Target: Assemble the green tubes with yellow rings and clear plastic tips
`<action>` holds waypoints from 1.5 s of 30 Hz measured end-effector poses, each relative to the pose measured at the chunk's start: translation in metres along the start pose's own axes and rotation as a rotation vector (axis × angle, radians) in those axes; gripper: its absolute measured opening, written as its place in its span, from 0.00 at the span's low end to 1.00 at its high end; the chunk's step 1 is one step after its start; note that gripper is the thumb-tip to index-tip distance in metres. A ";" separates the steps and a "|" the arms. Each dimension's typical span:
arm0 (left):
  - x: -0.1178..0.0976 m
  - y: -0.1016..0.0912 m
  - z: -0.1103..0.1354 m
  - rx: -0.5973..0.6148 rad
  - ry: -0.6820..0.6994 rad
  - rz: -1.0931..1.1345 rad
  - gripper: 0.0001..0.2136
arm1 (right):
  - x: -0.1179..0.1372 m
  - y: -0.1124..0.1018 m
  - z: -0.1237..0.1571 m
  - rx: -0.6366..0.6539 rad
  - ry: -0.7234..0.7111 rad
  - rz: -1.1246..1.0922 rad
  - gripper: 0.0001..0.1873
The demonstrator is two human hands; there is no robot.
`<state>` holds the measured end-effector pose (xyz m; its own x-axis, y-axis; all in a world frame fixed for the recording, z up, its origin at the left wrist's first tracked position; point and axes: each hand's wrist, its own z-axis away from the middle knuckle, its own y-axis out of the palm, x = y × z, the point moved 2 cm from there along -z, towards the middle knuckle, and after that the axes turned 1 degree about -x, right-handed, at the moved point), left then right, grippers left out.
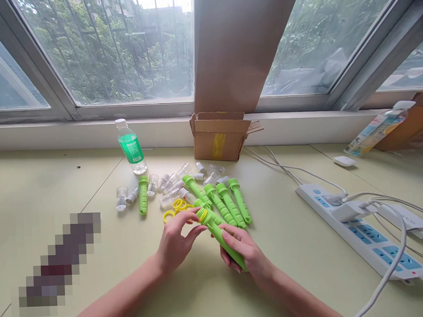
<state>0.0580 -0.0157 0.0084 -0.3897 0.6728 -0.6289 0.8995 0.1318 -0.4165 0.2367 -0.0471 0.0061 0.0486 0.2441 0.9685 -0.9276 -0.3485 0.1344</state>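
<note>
A: ok, head view, the only one here. What's the grip like on each side?

B: right hand is easy: fingers wrapped round the lower part of a green tube, thumb lying along its near side. Snug hold, pretty narrow.

A: and the left hand?

B: up at the threaded end of that same tube. Thumb and fingertips are close together there, just a narrow gap, right by a yellow ring that sits around the neck. Can't tell if they're actually pinching the ring or only touching it tbh.

A: so where's the tube exactly?

B: slanting between both hands above the near part of the desk, threaded end up toward the left, other end down by the right palm.

A: what's around it?

B: loose yellow rings just beyond the left fingers, other green tubes behind the held one, clear caps scattered farther back. Then a water bottle and an open cardboard box near the window, plus a power strip off to the right with cables plugged in.
</note>
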 end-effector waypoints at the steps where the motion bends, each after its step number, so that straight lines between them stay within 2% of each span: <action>1: 0.000 0.000 0.000 0.002 -0.001 0.001 0.07 | 0.000 0.000 0.000 -0.004 0.002 0.010 0.15; 5: 0.001 0.000 0.001 0.007 -0.002 0.006 0.07 | -0.002 0.001 0.002 -0.041 0.026 0.091 0.14; 9: 0.001 0.000 0.002 0.002 -0.003 0.001 0.06 | -0.005 0.001 0.004 -0.122 0.081 0.135 0.18; 14: 0.001 0.000 0.002 0.004 0.002 -0.007 0.06 | -0.005 0.000 0.003 -0.092 0.062 0.175 0.15; 22: -0.001 0.000 -0.001 0.010 -0.021 -0.010 0.05 | -0.007 0.000 -0.001 -0.104 -0.032 0.112 0.14; 33: 0.000 0.001 0.000 0.009 -0.018 -0.002 0.05 | -0.002 0.004 0.000 0.016 -0.027 0.040 0.16; 45: 0.001 0.001 0.000 0.029 -0.022 -0.021 0.05 | -0.002 0.004 0.000 0.017 0.003 0.046 0.18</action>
<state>0.0586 -0.0145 0.0072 -0.4133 0.6537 -0.6340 0.8851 0.1245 -0.4485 0.2331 -0.0494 0.0044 0.0050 0.2307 0.9730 -0.9224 -0.3748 0.0936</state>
